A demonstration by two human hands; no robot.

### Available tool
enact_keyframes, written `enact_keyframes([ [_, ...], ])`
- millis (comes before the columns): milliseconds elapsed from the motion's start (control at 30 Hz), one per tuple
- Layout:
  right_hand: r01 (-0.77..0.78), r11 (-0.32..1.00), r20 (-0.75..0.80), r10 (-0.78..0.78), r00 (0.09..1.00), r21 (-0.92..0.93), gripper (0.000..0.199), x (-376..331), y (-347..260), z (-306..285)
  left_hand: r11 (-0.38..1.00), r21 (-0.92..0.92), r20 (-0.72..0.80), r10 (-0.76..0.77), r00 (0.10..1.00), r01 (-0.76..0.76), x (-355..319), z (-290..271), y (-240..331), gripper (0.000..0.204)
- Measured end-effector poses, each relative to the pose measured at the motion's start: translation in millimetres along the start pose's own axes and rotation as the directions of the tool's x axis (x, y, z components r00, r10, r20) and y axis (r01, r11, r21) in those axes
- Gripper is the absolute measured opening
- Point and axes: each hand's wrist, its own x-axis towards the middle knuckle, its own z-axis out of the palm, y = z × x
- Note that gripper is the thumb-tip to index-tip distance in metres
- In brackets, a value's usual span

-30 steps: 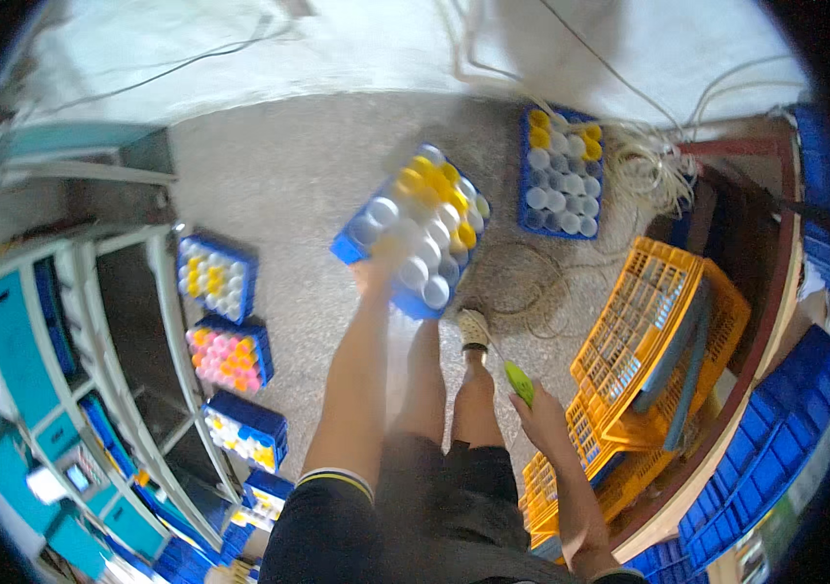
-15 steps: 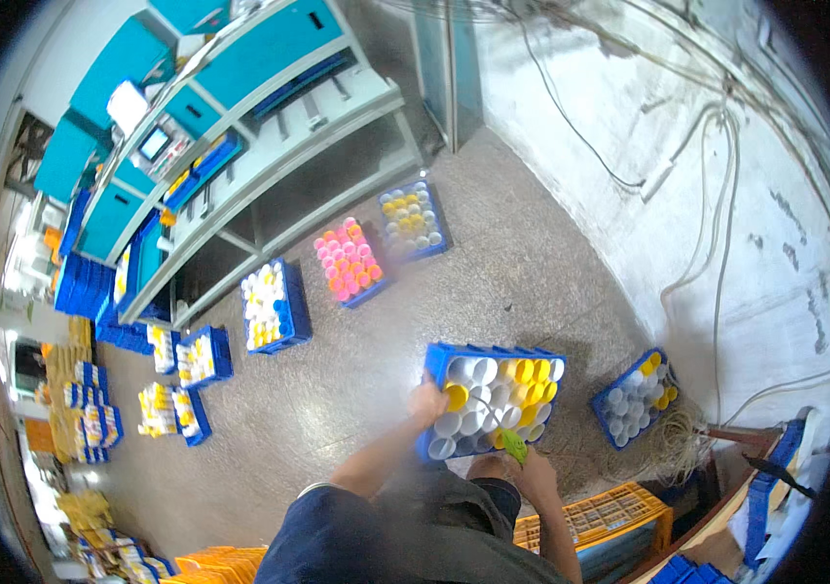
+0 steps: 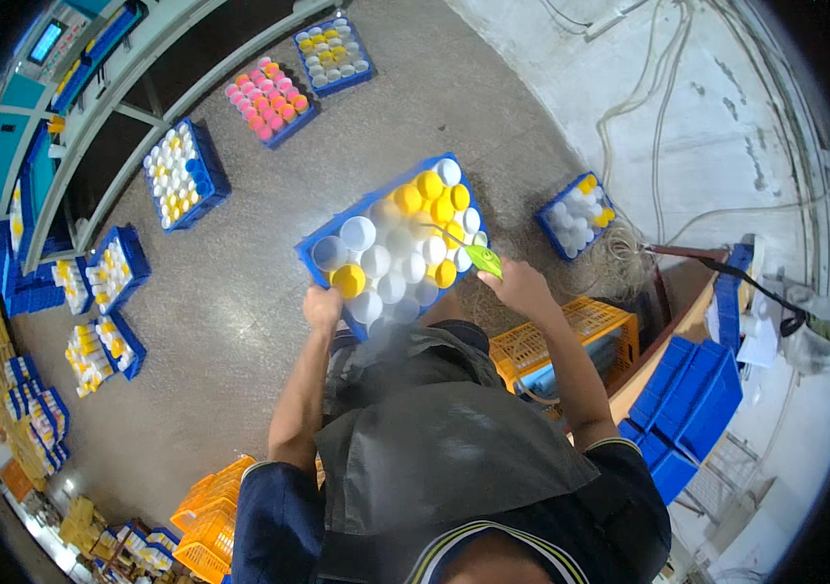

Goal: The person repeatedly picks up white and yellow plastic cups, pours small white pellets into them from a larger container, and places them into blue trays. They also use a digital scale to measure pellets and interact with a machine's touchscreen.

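A blue crate (image 3: pixel 315 251) filled with white and yellow spools is held out in front of me above the grey floor. My left hand (image 3: pixel 322 308) grips its near left corner. My right hand (image 3: pixel 520 286) is at the crate's right side and holds a small green tool (image 3: pixel 483 259) whose thin tip reaches over the spools. A dark grey apron (image 3: pixel 434 438) covers my front below the crate.
Several blue crates of coloured spools lie on the floor along a grey rack (image 3: pixel 113 107) at upper left. Another blue crate (image 3: pixel 578 214) sits at right beside tangled cords (image 3: pixel 619 268). An orange basket (image 3: pixel 571 341) and stacked blue bins (image 3: pixel 697 399) stand at right; orange baskets (image 3: pixel 210 516) at lower left.
The view has swung round, so the rack and floor crates now sit at upper left. The crate has stayed in my hands, and my right hand with the green tool has come up to its edge.
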Motion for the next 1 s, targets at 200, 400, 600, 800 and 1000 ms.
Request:
enact_keyframes([
  [200, -0.048, 0.995, -0.064, 0.043, 0.997, -0.085, 0.050, -7.0, -7.0, -8.0, 0.977, -0.212, -0.001, -0.030, 1.000, 0.029, -35.1, -36.3, -34.1, 0.033],
  [400, -0.071, 0.997, -0.169, 0.067, 0.983, -0.014, 0.053, 4.3, 21.7, -46.3, 0.966, -0.244, -0.068, 0.068, 0.995, -0.083, -61.0, -28.8, -51.1, 0.031],
  [600, 0.007, 0.999, -0.125, -0.014, 0.992, -0.051, 0.053, -11.1, 28.5, -70.5, 0.992, -0.081, -0.126, 0.089, 0.988, -0.100, -96.7, -16.8, -53.5, 0.037],
  [800, 0.097, 0.984, 0.031, -0.103, 0.994, 0.150, 0.045, -37.5, 49.2, -57.8, 0.994, -0.025, -0.185, 0.098, 0.978, -0.104, -114.5, 3.0, -48.4, 0.036],
  [1000, 0.210, 0.963, 0.052, -0.221, 0.974, 0.170, 0.043, -51.6, 45.7, -39.8, 0.996, -0.025, -0.221, 0.075, 0.972, -0.082, -142.9, 7.2, -36.5, 0.042],
])
